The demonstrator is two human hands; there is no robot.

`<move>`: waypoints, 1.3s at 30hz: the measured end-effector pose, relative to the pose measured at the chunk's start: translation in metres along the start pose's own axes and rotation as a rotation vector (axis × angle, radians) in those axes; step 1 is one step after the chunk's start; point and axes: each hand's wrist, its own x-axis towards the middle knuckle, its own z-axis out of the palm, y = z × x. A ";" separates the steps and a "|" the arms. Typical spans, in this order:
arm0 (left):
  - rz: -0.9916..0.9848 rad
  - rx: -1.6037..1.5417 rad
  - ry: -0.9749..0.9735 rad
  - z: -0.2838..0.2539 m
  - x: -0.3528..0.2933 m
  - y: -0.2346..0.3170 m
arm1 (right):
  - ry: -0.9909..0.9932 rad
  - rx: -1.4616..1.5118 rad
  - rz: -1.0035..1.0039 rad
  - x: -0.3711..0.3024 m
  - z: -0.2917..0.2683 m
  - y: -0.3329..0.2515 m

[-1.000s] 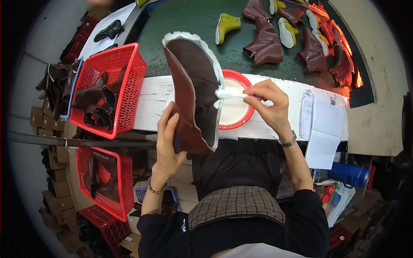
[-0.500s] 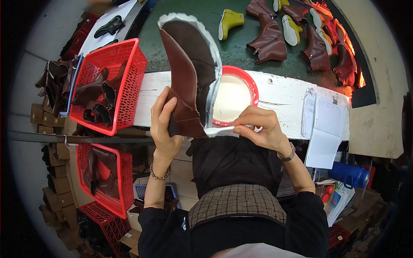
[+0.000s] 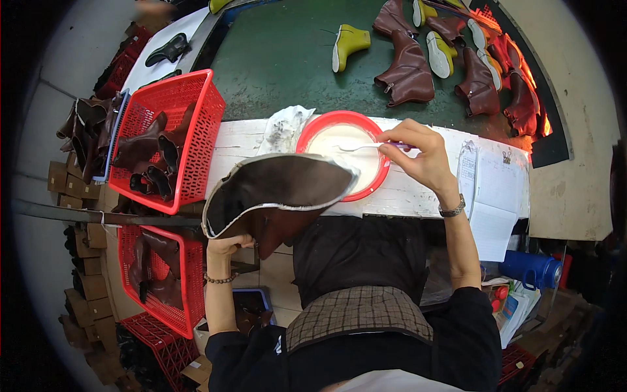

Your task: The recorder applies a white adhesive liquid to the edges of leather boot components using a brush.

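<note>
My left hand (image 3: pixel 228 244) grips a brown leather boot upper (image 3: pixel 287 186) from below, and the leather hides most of its fingers. The upper is tilted so that its dark lining and pale, white-coated edge show. Between the closed fingertips of my right hand (image 3: pixel 423 155) is a slim brush (image 3: pixel 367 146) with a white and purple handle, much like a toothbrush. Its far end reaches into creamy white liquid (image 3: pixel 323 138) in a round red basin (image 3: pixel 341 116). One end of the upper overlaps the basin's near left rim.
A stained white cloth (image 3: pixel 285 127) lies left of the basin on the white bench strip (image 3: pixel 238 140). Red baskets (image 3: pixel 212 111) of brown uppers stand at left. Brown boots (image 3: pixel 406 72) and yellow ones (image 3: pixel 353 42) lie on the green table. Papers (image 3: pixel 493 189) are at right.
The upper has come down and to the left, tipped over in my left hand. My right hand has moved from its edge up to the basin, and the brush now reaches the liquid.
</note>
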 end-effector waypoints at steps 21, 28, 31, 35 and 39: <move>0.237 -0.217 -0.002 0.000 0.015 0.001 | -0.070 0.063 -0.256 0.006 0.006 -0.016; 0.311 -0.209 0.006 -0.010 0.001 0.018 | -0.084 0.020 -0.159 -0.018 -0.010 0.007; 0.255 -0.195 -0.066 0.000 0.007 0.014 | -0.072 -0.018 0.039 -0.011 0.004 0.024; 0.125 -0.191 -0.202 0.018 0.011 0.002 | -0.064 -0.711 -0.327 -0.002 0.022 0.021; 0.064 -0.215 -0.286 0.028 0.015 -0.010 | 0.031 -0.416 -0.212 0.001 0.002 -0.002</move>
